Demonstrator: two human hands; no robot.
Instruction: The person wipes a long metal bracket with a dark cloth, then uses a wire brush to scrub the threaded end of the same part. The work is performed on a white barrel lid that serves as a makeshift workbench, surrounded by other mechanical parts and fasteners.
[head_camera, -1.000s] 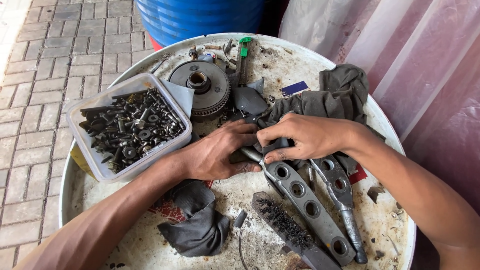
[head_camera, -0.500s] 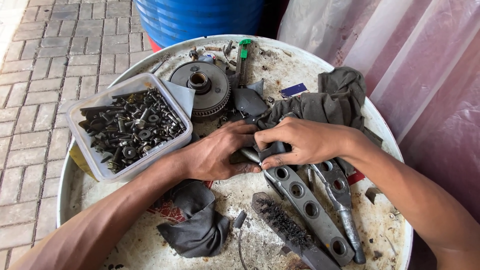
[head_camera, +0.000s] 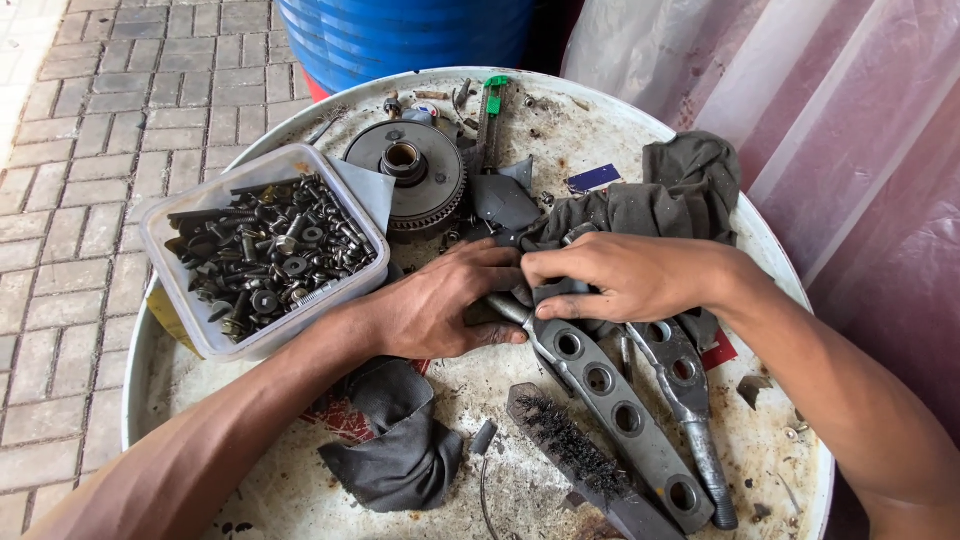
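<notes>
Head view shows left hand (head_camera: 440, 310) and right hand (head_camera: 625, 280) closed together on the upper end of a perforated metal lever (head_camera: 620, 430) at drum-top centre, pointing toward five o'clock, work evidently unfinished.

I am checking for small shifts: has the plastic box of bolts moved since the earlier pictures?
No. The plastic box of bolts keeps its place beside the round clutch gear, as before.

Both hands meet at the middle of a round, grimy drum top (head_camera: 300, 480). The left hand (head_camera: 440, 305) and right hand (head_camera: 625, 275) press on the near end of a long grey metal bracket with round holes (head_camera: 620, 420), beside a dark rag (head_camera: 650, 205). A clear plastic tub of bolts and washers (head_camera: 265, 250) sits to the left, a toothed clutch wheel (head_camera: 410, 180) behind, a wire brush (head_camera: 570, 455) in front.
</notes>
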